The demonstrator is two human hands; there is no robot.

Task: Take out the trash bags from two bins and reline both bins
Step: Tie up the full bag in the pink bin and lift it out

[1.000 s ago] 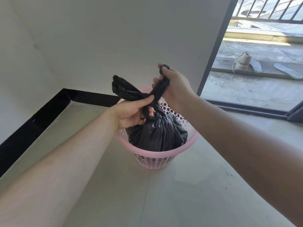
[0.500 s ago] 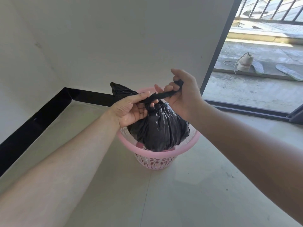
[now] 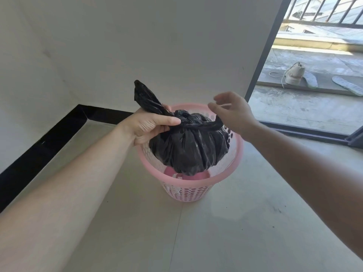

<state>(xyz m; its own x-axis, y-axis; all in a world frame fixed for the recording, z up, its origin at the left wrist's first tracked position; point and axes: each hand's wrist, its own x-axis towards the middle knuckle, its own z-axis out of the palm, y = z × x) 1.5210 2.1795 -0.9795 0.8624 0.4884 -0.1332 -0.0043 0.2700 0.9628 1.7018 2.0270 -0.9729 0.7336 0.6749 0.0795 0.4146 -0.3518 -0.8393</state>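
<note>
Centre frame: left hand (image 3: 151,124) grips the knotted bag (image 3: 188,150) over the bin (image 3: 186,193); right hand (image 3: 233,112) hovers beside it, fingers loose.

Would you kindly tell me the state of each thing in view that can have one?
Black trash bag: knotted shut, lifted partly out of the bin.
Pink bin: upright on the floor, unlined, its base showing beneath the bag.
Left hand: grip curled round the bag's tail beside the knot.
Right hand: open, fingers relaxed, over the bag's other tail.
Shoe: outside, laces undone and trailing.
</note>
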